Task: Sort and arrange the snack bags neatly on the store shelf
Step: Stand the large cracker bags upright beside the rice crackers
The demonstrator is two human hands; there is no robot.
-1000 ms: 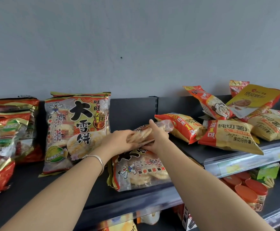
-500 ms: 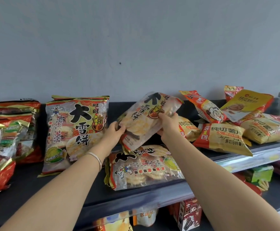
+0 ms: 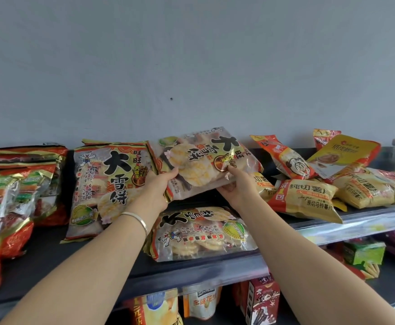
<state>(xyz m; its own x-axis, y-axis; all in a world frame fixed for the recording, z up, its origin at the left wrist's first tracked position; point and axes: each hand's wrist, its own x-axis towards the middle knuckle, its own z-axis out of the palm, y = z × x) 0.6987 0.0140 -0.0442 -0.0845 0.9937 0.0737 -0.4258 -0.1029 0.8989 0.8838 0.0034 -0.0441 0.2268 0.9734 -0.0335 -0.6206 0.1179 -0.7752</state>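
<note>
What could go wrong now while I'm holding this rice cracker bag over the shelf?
1. The held bag is turned with its print nearly upside down; shelved so, it would mismatch the upright bag.
2. The flat bag lies at the front edge of the shelf; a forearm nudge might push it off.

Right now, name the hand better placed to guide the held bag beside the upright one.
Left, probably: the left hand grips the held bag at its edge nearest the upright bag; the right hand holds the far side.
</note>
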